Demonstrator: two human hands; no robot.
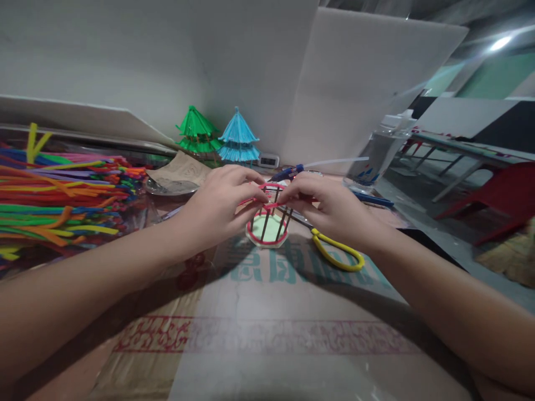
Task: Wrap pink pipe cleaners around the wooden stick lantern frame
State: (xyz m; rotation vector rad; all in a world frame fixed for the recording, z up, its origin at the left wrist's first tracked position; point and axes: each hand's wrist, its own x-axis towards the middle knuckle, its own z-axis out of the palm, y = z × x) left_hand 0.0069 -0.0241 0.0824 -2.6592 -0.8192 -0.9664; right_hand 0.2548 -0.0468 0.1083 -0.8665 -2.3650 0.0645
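Observation:
A small round frame stands on the table between my hands, with several dark upright posts rising from a pale green base edged in red. A red pipe cleaner runs in a ring around the post tops. My left hand pinches this ring at its left side, thumb and fingers closed. From the right, my right hand grips the same ring, its fingertips partly hidden behind the hand. Close to my right wrist lie scissors with yellow handles.
Many coloured pipe cleaners lie at the left, near a metal dish with brown paper. Green and blue pagoda-like models stand behind. A blue glue gun lies beyond my hands; a clear container stands right.

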